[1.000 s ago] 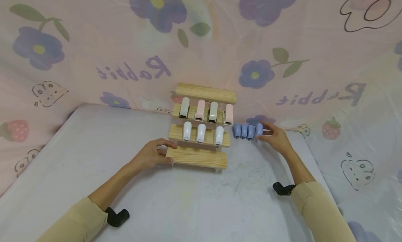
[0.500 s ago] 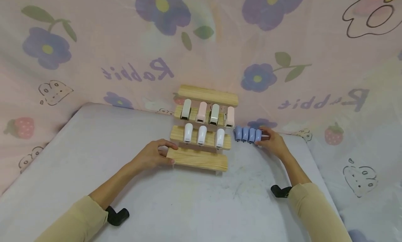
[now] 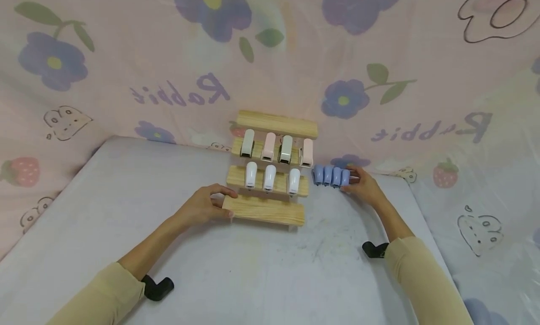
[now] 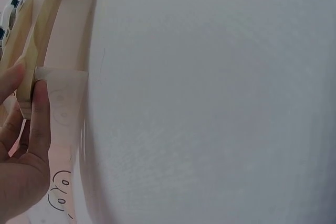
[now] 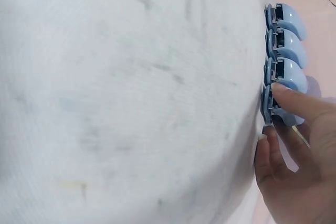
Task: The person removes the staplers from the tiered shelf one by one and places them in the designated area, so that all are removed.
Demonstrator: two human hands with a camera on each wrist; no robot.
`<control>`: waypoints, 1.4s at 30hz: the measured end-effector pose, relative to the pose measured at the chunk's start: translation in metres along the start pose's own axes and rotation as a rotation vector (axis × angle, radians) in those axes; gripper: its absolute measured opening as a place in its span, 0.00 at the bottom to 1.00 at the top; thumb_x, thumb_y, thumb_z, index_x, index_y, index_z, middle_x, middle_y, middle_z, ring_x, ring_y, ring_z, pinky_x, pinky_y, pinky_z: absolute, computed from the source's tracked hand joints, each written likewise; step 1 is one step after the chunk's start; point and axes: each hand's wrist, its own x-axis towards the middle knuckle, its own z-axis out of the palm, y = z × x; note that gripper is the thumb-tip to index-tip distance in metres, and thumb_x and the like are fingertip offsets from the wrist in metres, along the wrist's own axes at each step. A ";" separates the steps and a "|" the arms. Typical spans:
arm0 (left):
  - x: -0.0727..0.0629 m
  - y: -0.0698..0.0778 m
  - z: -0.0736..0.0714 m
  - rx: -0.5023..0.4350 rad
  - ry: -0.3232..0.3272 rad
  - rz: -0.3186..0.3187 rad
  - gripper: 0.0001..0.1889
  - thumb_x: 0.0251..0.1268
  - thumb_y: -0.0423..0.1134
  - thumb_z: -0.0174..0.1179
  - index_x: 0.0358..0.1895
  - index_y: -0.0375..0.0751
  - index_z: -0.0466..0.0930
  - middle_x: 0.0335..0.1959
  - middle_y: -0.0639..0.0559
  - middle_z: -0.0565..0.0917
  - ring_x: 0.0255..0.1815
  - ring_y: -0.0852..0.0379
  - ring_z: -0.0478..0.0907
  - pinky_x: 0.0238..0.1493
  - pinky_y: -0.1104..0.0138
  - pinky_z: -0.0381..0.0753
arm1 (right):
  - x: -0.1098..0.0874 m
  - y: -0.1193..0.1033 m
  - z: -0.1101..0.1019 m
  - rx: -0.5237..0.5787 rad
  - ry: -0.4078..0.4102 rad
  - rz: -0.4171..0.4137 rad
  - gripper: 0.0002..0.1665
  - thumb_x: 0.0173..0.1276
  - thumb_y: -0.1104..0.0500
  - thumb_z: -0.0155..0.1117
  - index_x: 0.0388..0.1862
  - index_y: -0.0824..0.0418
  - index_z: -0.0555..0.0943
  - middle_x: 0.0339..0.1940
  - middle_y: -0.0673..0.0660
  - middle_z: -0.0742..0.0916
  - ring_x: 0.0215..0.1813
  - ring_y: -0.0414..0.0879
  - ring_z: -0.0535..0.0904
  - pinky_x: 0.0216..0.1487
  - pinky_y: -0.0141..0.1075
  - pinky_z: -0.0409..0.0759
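My left hand (image 3: pixel 200 205) grips the left end of the lowest plank (image 3: pixel 266 210) of a stepped wooden rack. The left wrist view shows fingers above and below that plank's end. At right, my right hand (image 3: pixel 363 189) holds the rightmost small blue stapler (image 3: pixel 345 177), standing on the table at the end of a row of several alike. In the right wrist view my thumb lies across the front of this blue stapler (image 5: pixel 289 117), partly hiding it, with the other fingers at its outer side. Its neighbour (image 5: pixel 290 75) stands close against it.
On the rack's second step stand three white staplers (image 3: pixel 269 177), with a wider gap before the right one. Pale green and pink staplers (image 3: pixel 307 152) line the step above. The top plank (image 3: pixel 277 124) is bare. A printed curtain (image 3: pixel 270 71) hangs behind the table.
My right hand has moved the rightmost blue stapler left, from slightly apart to close against the row. My left hand keeps its grip on the plank.
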 end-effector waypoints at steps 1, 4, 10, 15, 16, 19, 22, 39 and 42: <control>0.000 0.000 0.000 -0.004 -0.001 -0.001 0.26 0.51 0.34 0.77 0.56 0.43 0.80 0.62 0.40 0.76 0.46 0.50 0.84 0.42 0.62 0.80 | 0.000 0.000 -0.001 0.002 -0.007 -0.004 0.46 0.64 0.62 0.72 0.75 0.67 0.59 0.71 0.71 0.70 0.66 0.68 0.71 0.64 0.58 0.69; 0.001 0.002 0.001 -0.010 -0.006 0.007 0.26 0.52 0.34 0.76 0.56 0.42 0.80 0.61 0.39 0.77 0.46 0.50 0.84 0.43 0.62 0.80 | 0.000 -0.002 -0.003 -0.009 -0.002 -0.006 0.48 0.64 0.61 0.72 0.76 0.67 0.58 0.72 0.71 0.68 0.66 0.68 0.70 0.64 0.58 0.69; 0.000 0.002 0.001 -0.004 -0.005 0.011 0.26 0.52 0.35 0.76 0.56 0.44 0.80 0.61 0.41 0.77 0.46 0.51 0.84 0.42 0.61 0.79 | -0.005 -0.014 -0.007 -0.033 0.114 -0.006 0.47 0.64 0.54 0.73 0.77 0.60 0.61 0.73 0.65 0.71 0.70 0.67 0.66 0.64 0.61 0.67; -0.002 0.000 -0.001 0.005 0.006 -0.005 0.26 0.51 0.37 0.77 0.56 0.46 0.80 0.62 0.43 0.77 0.45 0.52 0.84 0.42 0.62 0.79 | -0.007 -0.034 -0.005 0.047 0.196 -0.118 0.45 0.64 0.59 0.72 0.77 0.58 0.62 0.71 0.64 0.72 0.69 0.66 0.66 0.64 0.62 0.64; -0.002 0.000 -0.001 0.009 0.004 -0.002 0.26 0.52 0.37 0.76 0.56 0.46 0.80 0.62 0.43 0.77 0.45 0.52 0.84 0.42 0.62 0.79 | -0.007 -0.038 -0.005 0.057 0.211 -0.143 0.44 0.64 0.60 0.72 0.77 0.58 0.63 0.71 0.64 0.73 0.69 0.65 0.66 0.64 0.62 0.64; -0.002 -0.001 -0.001 0.003 0.001 0.004 0.26 0.53 0.37 0.76 0.57 0.45 0.80 0.63 0.43 0.76 0.45 0.52 0.84 0.43 0.62 0.79 | -0.011 -0.053 -0.004 0.102 0.242 -0.196 0.43 0.64 0.64 0.72 0.76 0.59 0.65 0.69 0.64 0.75 0.67 0.65 0.68 0.63 0.62 0.63; -0.002 0.000 0.000 -0.011 0.000 0.003 0.26 0.53 0.36 0.76 0.57 0.45 0.80 0.62 0.42 0.77 0.46 0.52 0.84 0.43 0.62 0.79 | -0.021 -0.075 -0.005 0.131 0.254 -0.229 0.41 0.63 0.67 0.71 0.74 0.62 0.66 0.68 0.66 0.76 0.67 0.65 0.69 0.63 0.62 0.63; -0.002 0.003 0.000 -0.016 -0.008 -0.001 0.26 0.53 0.34 0.75 0.57 0.43 0.79 0.62 0.40 0.76 0.45 0.52 0.84 0.43 0.62 0.79 | -0.037 -0.107 -0.005 0.190 0.229 -0.377 0.39 0.64 0.68 0.70 0.73 0.62 0.67 0.67 0.61 0.77 0.65 0.59 0.73 0.63 0.48 0.72; -0.002 0.002 0.000 -0.009 -0.010 0.005 0.26 0.54 0.35 0.75 0.57 0.42 0.79 0.63 0.40 0.76 0.44 0.52 0.84 0.42 0.62 0.79 | -0.039 -0.110 -0.002 0.195 0.219 -0.398 0.40 0.63 0.68 0.71 0.73 0.62 0.67 0.67 0.61 0.77 0.66 0.59 0.72 0.64 0.48 0.71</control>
